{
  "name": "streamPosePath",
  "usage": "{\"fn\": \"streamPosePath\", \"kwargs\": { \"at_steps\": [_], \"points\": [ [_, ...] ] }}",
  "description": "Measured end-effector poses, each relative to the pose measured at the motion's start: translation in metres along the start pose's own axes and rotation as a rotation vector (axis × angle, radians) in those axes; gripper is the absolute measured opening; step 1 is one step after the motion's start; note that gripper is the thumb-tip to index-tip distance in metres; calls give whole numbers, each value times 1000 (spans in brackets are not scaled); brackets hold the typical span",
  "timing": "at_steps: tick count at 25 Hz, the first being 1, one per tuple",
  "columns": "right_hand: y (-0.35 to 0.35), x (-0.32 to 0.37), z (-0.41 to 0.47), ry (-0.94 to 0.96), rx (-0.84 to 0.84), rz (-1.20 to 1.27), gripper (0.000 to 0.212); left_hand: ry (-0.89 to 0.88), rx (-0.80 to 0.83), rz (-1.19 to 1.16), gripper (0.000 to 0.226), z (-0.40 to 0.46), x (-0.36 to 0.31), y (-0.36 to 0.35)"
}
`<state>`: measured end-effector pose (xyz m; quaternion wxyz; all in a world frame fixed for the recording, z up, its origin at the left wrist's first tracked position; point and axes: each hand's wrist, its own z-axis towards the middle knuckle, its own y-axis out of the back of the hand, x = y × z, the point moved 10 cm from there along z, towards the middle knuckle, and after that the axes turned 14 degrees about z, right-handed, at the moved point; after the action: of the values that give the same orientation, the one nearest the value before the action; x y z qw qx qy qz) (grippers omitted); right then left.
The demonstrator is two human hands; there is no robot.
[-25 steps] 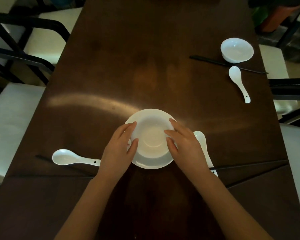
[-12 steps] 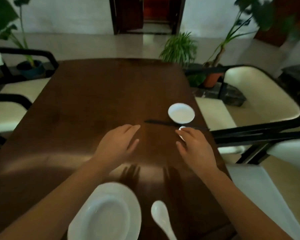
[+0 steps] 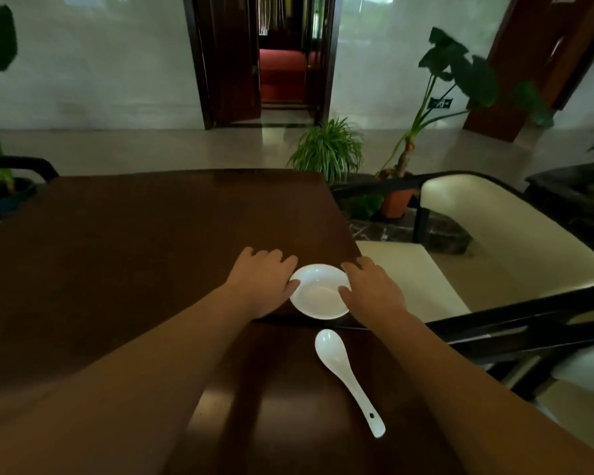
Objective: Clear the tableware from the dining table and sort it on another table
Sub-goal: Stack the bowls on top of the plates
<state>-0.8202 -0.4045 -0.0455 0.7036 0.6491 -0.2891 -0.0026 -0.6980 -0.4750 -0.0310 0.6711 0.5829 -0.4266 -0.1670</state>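
A small white bowl (image 3: pixel 318 293) sits near the right edge of the dark wooden dining table (image 3: pixel 134 241). My left hand (image 3: pixel 261 281) rests against the bowl's left rim and my right hand (image 3: pixel 371 289) against its right rim, thumbs on the rim. A white ceramic spoon (image 3: pixel 347 375) lies on the table just nearer to me, handle pointing toward the near right. Dark chopsticks (image 3: pixel 309 324) show as a thin line under the bowl's near side, mostly hidden by my arms.
A cream-cushioned chair with a black frame (image 3: pixel 494 255) stands close against the table's right side. Another chair arm (image 3: pixel 18 164) shows at the far left. Potted plants (image 3: pixel 326 149) stand on the floor beyond the table, in front of a doorway.
My hands left the large bowl near me and reached forward to the small bowl on the right; they now touch both sides of it. The view lifted and the large bowl dropped out of sight.
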Motion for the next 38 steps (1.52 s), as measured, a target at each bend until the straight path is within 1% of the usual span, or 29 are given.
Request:
{"fn": "streamPosePath", "kwargs": {
  "at_steps": [2, 4, 7, 10, 12, 14, 16, 19, 21, 23, 26, 28, 30, 32, 35, 38],
  "points": [
    [-10, -8, 5, -38, 17, 86, 36, 38, 46, -76, 51, 9, -7, -16],
    [-18, -15, 8, -69, 27, 154, 32, 39, 83, -134, 50, 9, -17, -32],
    [-21, -24, 11, -120, 1, 301, 32, 104, 107, -326, 50, 6, -21, -45],
    [-15, -25, 12, -146, -72, 457, 38, 207, 92, -495, 50, 5, -17, -42],
    [-11, -20, 7, -142, -112, 539, 43, 308, 26, -616, 52, -4, -5, -34],
    [2, -10, -3, -119, -169, 611, 43, 428, -55, -788, 52, -24, 14, -21],
    [16, 11, -20, -77, -188, 705, 41, 515, -91, -940, 50, -57, 36, -8],
    [19, 48, -66, -94, -120, 896, 39, 561, -129, -1107, 38, -127, 61, 12],
    [13, 79, -111, -105, -55, 962, 39, 615, -151, -1176, 35, -188, 76, 21],
    [2, 108, -159, -108, 15, 992, 38, 698, -130, -1198, 34, -254, 84, 19],
    [-28, 148, -223, -132, 184, 1083, 36, 821, -128, -1216, 36, -351, 86, 11],
    [-45, 169, -257, -121, 261, 1067, 32, 900, -123, -1176, 37, -405, 80, 2],
    [-59, 184, -284, -89, 314, 1009, 31, 957, -76, -1126, 35, -444, 69, -12],
    [-71, 191, -303, -69, 349, 953, 35, 990, -42, -1074, 35, -469, 61, -23],
    [-83, 192, -319, -74, 358, 875, 39, 1027, -23, -1004, 37, -490, 58, -32],
    [-87, 190, -325, -60, 339, 797, 41, 1004, -28, -940, 38, -492, 54, -31]
  ]
}}
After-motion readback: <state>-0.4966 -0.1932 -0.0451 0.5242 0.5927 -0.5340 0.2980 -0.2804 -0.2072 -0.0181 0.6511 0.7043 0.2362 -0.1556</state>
